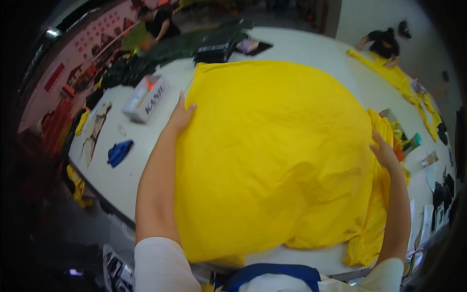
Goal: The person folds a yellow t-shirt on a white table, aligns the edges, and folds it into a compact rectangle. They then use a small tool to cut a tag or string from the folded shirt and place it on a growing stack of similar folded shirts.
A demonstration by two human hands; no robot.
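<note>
A large bright yellow fabric piece (pixel 272 131) is spread over the middle of the table, smooth at the far left and wrinkled toward the near right. My left hand (pixel 183 116) grips its left edge, thumb on top and a finger stretched along the edge. At the right side my right hand (pixel 384 152) holds the fabric where it meets a bunched yellow part (pixel 372 228). Both arms reach wide apart around the cloth. Some of my fingertips are hidden by the fabric.
On the white table (pixel 99 168) at left lie an open white box (pixel 146 100) and a blue cloth piece (pixel 119 153). A black case (pixel 214 51) sits beyond the fabric. At right stands a green-rimmed cup (pixel 412 142). Two people (pixel 163 24) work at the far side, one handling yellow strips (pixel 389 75).
</note>
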